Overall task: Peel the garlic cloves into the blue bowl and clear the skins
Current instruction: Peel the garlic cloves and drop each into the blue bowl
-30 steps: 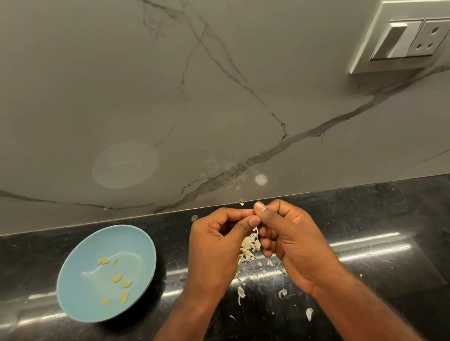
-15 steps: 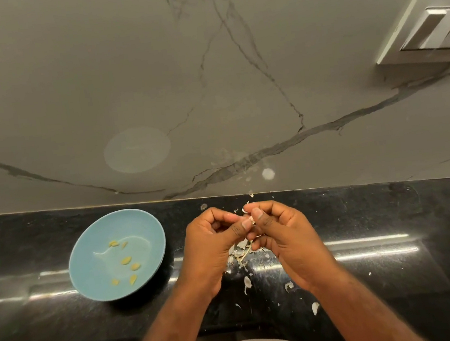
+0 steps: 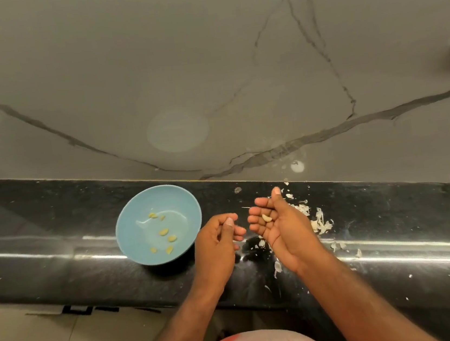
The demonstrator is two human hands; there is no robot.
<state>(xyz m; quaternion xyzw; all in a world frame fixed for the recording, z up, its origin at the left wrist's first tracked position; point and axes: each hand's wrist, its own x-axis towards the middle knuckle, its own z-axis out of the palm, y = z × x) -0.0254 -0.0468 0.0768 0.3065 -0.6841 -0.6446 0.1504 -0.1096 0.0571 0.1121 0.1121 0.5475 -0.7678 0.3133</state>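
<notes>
1. On your upturned right hand [image 3: 279,231]: one small pale peeled garlic clove [image 3: 266,218] lies loose on the fingers. The fingers are barely cupped and nothing clamps it.
2. Your left hand [image 3: 218,242] hangs just beside it with fingers loosely curled. I see nothing in it.
3. Handling, my read: the clove is light and firm, and probably slick now it's bare, so it will roll off a tilted palm. Tip it in, or pinch it across the fat middle, not the tapered ends.
4. Target: the round light-blue bowl [image 3: 133,239] stands upright just left of your left hand, with a few peeled cloves [image 3: 164,231] on its floor. Its mouth is wide, so the drop is easy. Your left hand sits between clove and bowl, so go over it.
5. White papery skins [image 3: 320,222] lie heaped on the glossy black stone countertop [image 3: 57,247] right of your right hand, with stray scraps [image 3: 277,267] toward the front edge. They look featherweight and likely to scatter, so sweep them with a flat hand rather than picking.
6. Room: the grey veined wall [image 3: 204,59] is close behind the bowl. The counter is a narrow strip and its front edge drops off, so sweep along it, not toward you.
</notes>
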